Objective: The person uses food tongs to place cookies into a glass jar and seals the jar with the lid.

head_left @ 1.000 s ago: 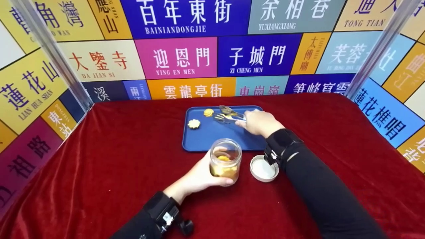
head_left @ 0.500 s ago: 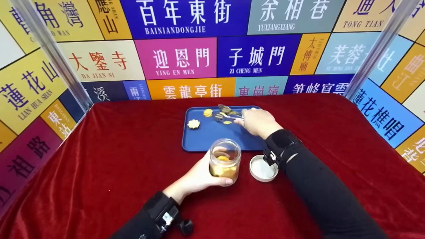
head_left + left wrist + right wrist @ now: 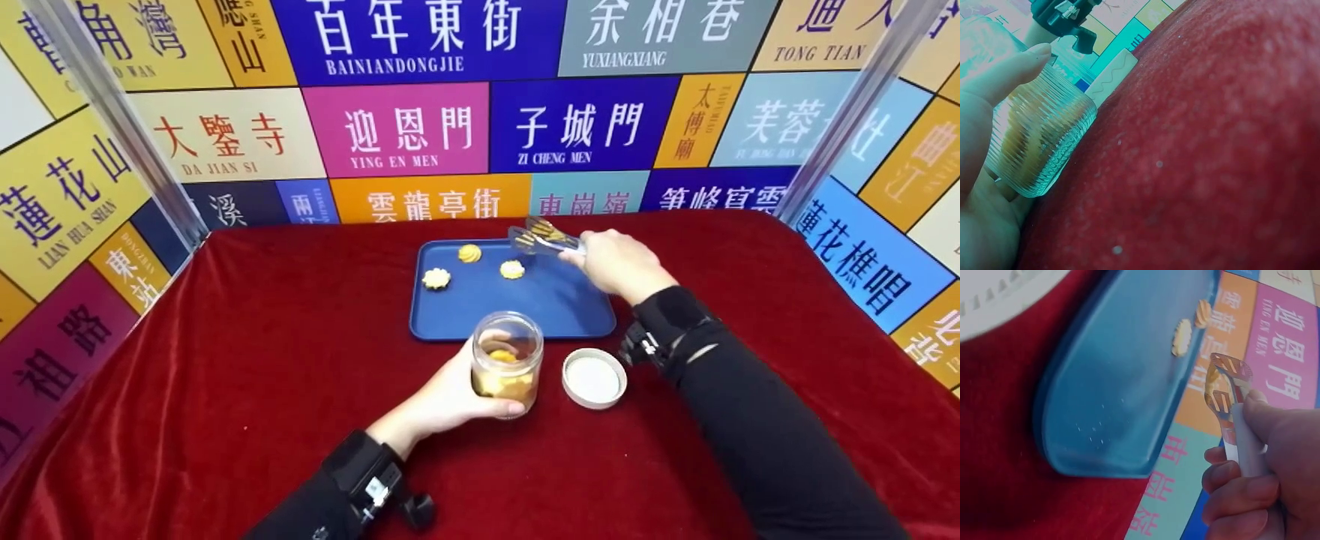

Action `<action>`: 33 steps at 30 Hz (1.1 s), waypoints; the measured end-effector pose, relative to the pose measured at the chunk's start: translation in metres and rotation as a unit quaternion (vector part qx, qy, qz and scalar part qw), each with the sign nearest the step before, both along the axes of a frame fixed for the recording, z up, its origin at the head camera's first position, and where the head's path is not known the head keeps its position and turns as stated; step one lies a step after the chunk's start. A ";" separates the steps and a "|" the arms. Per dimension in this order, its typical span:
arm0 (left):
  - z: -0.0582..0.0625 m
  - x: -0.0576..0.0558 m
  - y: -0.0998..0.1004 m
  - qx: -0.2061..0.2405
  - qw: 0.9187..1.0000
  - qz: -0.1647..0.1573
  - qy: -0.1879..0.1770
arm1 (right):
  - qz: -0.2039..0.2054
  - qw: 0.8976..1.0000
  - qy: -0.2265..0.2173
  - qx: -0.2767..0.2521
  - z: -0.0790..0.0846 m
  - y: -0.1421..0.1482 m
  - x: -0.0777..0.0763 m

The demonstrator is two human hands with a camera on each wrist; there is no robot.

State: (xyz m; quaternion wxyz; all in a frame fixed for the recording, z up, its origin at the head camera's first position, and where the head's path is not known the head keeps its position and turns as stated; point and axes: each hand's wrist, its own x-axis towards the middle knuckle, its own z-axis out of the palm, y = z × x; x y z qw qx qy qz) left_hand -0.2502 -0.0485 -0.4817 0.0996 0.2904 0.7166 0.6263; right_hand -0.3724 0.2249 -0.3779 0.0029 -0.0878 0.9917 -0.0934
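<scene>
My left hand (image 3: 450, 394) grips a clear glass jar (image 3: 508, 379) from its left side, with yellow cookies inside and its mouth uncovered. In the left wrist view the thumb crosses the ribbed jar (image 3: 1044, 135). My right hand (image 3: 621, 262) holds metal serving tongs (image 3: 551, 237) by their pale handles, their slotted heads near the blue tray's far edge. Yellowish tones show in the heads of the tongs (image 3: 1230, 382); I cannot tell whether a cookie is between them. Lying on the tray (image 3: 480, 307) are a flower-shaped cookie (image 3: 436, 279), a swirled cookie (image 3: 469, 253) and a third cookie (image 3: 512, 268).
A round white lid (image 3: 594, 379) lies on the red cloth (image 3: 262, 360), right of the jar and in front of the tray. White crumbs (image 3: 1095, 430) dot the tray in the right wrist view. Behind the table stands a wall of coloured sign panels (image 3: 405, 131).
My right hand and the tongs have moved back and to the right, off the cookies, uncovering the third cookie on the tray. The left hand and jar have stayed almost still.
</scene>
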 end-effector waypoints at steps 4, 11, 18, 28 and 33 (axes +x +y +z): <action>-0.001 0.000 0.000 0.000 1.000 0.000 -0.005 | 0.005 1.000 0.002 -0.014 0.009 0.008 0.008; -0.002 -0.002 0.000 0.009 1.000 -0.006 -0.006 | 0.032 0.999 0.029 -0.030 0.026 0.013 0.031; -0.002 -0.002 0.000 0.007 1.000 -0.007 -0.003 | 0.052 0.996 0.046 -0.046 0.038 0.018 0.054; -0.001 -0.001 -0.001 0.003 1.000 -0.003 -0.004 | 0.068 0.994 0.042 -0.072 0.041 0.025 0.087; 0.000 -0.001 0.000 -0.004 1.000 0.000 -0.006 | 0.079 0.993 0.048 -0.079 0.040 0.028 0.099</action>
